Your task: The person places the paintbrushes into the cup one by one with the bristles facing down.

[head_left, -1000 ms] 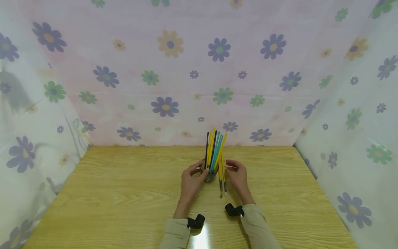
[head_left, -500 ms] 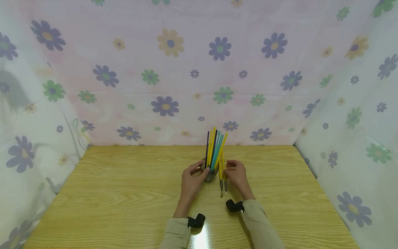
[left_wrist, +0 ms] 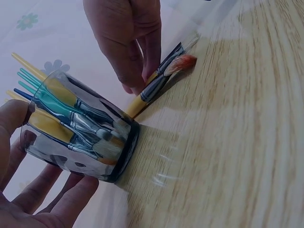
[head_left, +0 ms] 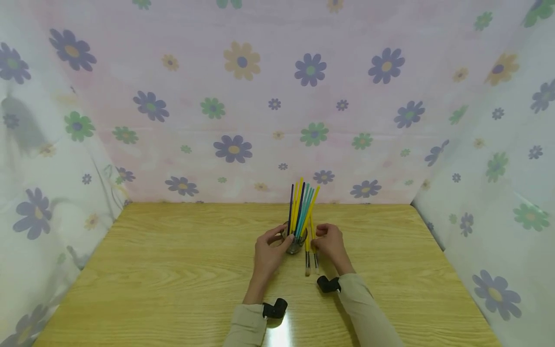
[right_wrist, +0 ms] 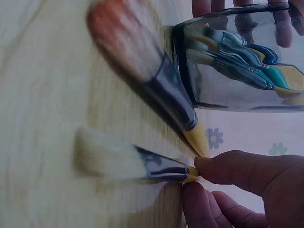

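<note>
My left hand point(head_left: 269, 251) grips a clear drinking glass point(left_wrist: 127, 159), thumb at the rim and fingers along its side. Inside it lean several paintbrushes point(head_left: 299, 209), bristles down, with yellow, teal and dark handles sticking up. On the table to its right lie two yellow-handled paintbrushes, their bristles toward me. My right hand point(head_left: 331, 242) pinches the right-hand one, a pale-bristled paintbrush point(right_wrist: 159, 166), by the handle just behind the ferrule, between thumb and fingers. The other, a reddish-tipped paintbrush point(right_wrist: 156, 78), lies between that brush and the glass.
The wood-grain table point(head_left: 173, 270) carries all of this. A flower-printed cloth point(head_left: 260, 96) hangs behind it and along both sides. Black wrist cameras are strapped over the sleeves, the left wrist camera point(head_left: 275, 308) close above a bright reflection.
My right hand has closed its fingertips on the pale-bristled paintbrush, and both loose brushes have shifted slightly. My left hand stays on the glass.
</note>
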{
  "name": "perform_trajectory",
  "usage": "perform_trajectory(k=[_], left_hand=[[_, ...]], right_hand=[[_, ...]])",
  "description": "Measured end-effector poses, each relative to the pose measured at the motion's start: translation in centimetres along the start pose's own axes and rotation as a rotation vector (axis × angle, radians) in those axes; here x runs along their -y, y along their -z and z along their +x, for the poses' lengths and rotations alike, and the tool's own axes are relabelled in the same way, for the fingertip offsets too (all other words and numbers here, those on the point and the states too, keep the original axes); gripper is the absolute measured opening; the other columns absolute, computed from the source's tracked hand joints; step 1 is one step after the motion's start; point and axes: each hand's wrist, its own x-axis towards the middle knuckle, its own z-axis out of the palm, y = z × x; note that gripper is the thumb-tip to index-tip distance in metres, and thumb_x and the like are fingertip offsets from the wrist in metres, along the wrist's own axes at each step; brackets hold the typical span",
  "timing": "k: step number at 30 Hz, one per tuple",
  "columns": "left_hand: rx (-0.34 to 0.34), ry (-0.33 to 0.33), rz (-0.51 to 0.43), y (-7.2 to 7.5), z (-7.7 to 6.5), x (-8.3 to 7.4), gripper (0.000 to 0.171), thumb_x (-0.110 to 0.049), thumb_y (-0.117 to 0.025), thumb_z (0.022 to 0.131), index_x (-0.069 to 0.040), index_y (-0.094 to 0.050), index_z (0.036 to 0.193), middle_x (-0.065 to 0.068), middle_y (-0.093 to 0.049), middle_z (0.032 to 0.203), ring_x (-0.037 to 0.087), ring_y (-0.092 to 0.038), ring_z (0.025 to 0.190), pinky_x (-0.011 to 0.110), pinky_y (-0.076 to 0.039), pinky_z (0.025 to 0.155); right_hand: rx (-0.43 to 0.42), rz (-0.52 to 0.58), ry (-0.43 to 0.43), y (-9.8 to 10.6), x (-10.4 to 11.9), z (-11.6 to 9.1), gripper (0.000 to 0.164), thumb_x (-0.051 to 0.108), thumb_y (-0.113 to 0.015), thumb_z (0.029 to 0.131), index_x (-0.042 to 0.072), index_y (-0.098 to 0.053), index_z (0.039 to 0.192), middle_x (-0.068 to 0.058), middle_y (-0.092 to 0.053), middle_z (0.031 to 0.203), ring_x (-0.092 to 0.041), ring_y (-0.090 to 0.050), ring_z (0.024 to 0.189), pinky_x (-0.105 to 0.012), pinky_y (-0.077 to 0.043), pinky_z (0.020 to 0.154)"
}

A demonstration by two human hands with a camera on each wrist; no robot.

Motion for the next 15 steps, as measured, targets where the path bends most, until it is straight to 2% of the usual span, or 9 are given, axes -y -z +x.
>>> perform_trajectory(k=[5, 10, 15], left_hand=[[-0.001, 0.003, 0.009, 0.07, 0.17, 0.06, 0.037, -0.019, -0.079, 0.091, -0.008, -0.073, 0.125, 0.015, -0.063, 0.138, 0.034, -0.067, 0.111, 0.035, -0.062, 0.083], [0.000, 0.037, 0.015, 0.12, 0.15, 0.14, 0.038, -0.022, -0.081, 0.090, -0.013, -0.074, 0.126, 0.009, -0.064, 0.138, 0.032, -0.066, 0.114, 0.033, -0.061, 0.083], [0.006, 0.041, 0.002, 0.13, 0.08, 0.05, 0.038, -0.022, -0.081, 0.090, -0.013, -0.074, 0.125, 0.009, -0.064, 0.137, 0.033, -0.065, 0.115, 0.035, -0.061, 0.083]], right_hand=[[0.009, -0.039, 0.009, 0.11, 0.20, -0.09, 0.046, -0.006, -0.070, 0.082, -0.010, -0.062, 0.127, -0.027, -0.067, 0.118, -0.039, -0.065, 0.108, -0.046, -0.059, 0.085], [0.028, -0.088, 0.002, -0.01, 0.24, -0.10, 0.045, -0.004, -0.072, 0.081, -0.007, -0.064, 0.125, -0.023, -0.069, 0.115, -0.036, -0.066, 0.104, -0.046, -0.059, 0.085], [0.055, -0.118, 0.003, -0.22, 0.10, 0.09, 0.045, -0.005, -0.070, 0.080, -0.006, -0.065, 0.125, -0.020, -0.069, 0.114, -0.034, -0.066, 0.103, -0.045, -0.058, 0.087]])
